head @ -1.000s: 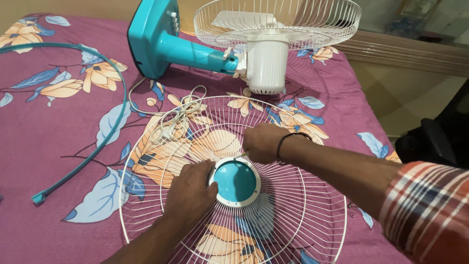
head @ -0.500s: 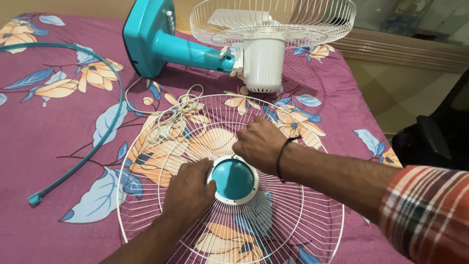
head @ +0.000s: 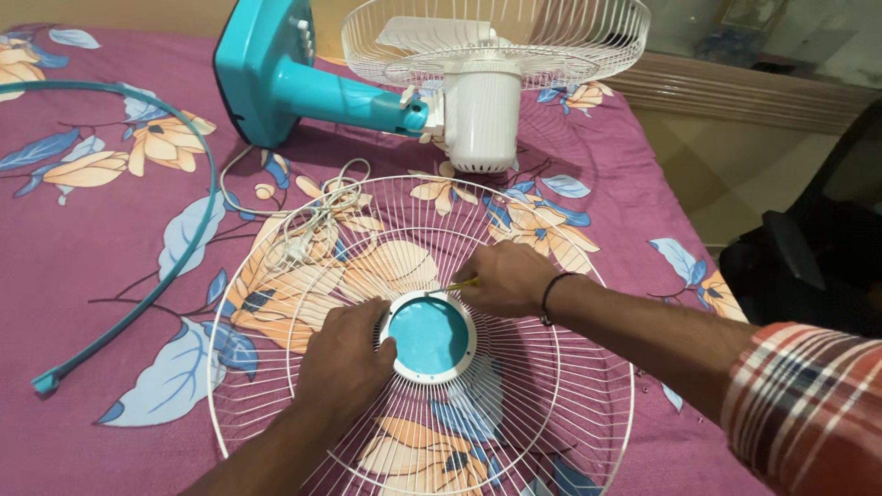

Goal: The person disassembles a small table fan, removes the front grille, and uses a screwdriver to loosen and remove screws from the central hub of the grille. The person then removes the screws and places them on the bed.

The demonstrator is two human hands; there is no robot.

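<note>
At the frame's centre, my left hand [head: 344, 358] now clamps the grille's teal hub [head: 428, 336] while my right hand [head: 503, 278], moved closer, pinches a thin yellow tool [head: 457, 286] at its rim.

The left hand [head: 344, 354] lies palm down with its fingers curled, the bare forearm coming in from the lower edge. The right hand [head: 503, 278] is closed in a loose fist, thumb and fingers pinched in a tight grip, a dark band round the wrist. Its forearm runs back to a plaid sleeve at the lower right.
</note>
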